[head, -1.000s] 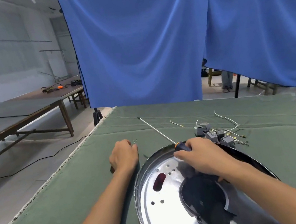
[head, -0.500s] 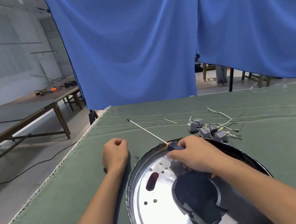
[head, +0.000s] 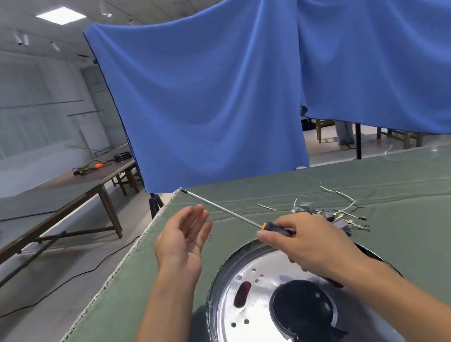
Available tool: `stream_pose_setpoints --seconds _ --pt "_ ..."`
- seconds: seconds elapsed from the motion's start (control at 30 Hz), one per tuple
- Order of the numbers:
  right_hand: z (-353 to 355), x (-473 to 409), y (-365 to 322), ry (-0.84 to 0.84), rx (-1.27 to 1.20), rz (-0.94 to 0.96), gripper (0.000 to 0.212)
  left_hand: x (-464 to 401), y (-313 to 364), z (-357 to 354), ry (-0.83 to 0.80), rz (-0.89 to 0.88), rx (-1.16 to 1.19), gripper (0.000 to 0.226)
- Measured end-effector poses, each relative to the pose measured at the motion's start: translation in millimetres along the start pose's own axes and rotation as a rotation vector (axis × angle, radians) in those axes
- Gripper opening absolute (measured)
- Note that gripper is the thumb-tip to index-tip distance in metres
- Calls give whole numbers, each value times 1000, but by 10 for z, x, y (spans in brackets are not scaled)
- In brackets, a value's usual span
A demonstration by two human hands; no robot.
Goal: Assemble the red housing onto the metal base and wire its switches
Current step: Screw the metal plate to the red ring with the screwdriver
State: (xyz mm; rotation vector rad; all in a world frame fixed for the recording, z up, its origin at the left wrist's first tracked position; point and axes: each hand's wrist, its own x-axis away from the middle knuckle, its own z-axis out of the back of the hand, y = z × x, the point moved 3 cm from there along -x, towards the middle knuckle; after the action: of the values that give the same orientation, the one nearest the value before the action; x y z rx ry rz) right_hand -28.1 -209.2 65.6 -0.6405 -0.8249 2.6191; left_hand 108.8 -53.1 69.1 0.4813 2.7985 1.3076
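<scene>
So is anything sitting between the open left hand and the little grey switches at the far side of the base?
Yes. The screwdriver, gripped by the right hand, crosses that path, its long shaft slanting up past the left hand. The switches lie beyond the right hand, on the green cloth behind the metal base.

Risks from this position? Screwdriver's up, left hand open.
1. The long screwdriver is held only at its handle by the right hand; its shaft passes close by the open left hand, so a swing may jab it.
2. The switches and loose wires lie just beyond the metal base; a sweeping forearm might scatter them.
</scene>
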Motion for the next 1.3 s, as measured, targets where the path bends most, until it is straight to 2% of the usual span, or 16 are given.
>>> stream_pose_setpoints --seconds 0.2,0.33,0.83,1.3 --pt "86 63 -2 110 199 57 46 -77 -202 219 -13 161 264 14" --pt "60 46 22 71 253 57 36 -114 -164 376 -15 138 321 12" --pt "-4 90 71 25 361 26 43 -105 -226 432 13 176 289 13" --pt "17 125 57 7 369 57 46 -101 -263 456 3 136 223 18"
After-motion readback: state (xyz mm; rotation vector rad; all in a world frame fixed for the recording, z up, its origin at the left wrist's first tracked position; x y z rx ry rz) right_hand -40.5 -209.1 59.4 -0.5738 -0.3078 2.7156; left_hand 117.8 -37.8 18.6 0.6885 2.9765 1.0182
